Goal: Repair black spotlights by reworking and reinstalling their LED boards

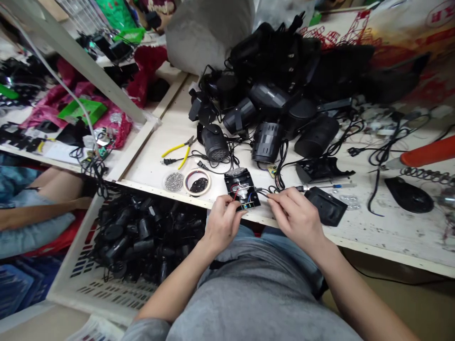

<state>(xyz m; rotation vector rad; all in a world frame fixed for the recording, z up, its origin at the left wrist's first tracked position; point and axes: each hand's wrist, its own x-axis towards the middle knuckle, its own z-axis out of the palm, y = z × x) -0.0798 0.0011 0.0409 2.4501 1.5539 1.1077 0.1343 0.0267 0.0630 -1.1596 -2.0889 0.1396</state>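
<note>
An opened black lamp housing (241, 182) lies at the bench's front edge, with red and blue wires and a pale part inside. My left hand (223, 220) is closed at its near left corner, fingers pinched by a small circuit board (248, 205); the fingertips partly hide what they grip. On the right, my right hand (295, 213) pinches a thin black cable (263, 191) that runs into the housing. A black cover piece (325, 207) rests just beyond that hand, near a screwdriver (337, 185).
Black lamps (268, 142) are heaped at the back. Yellow-handled pliers (177, 150), a dish of screws (174, 181) and a tape roll (197, 183) lie on the left. A crate (83, 265) of black parts stands below. Another person's arm (39, 213) shows at far left.
</note>
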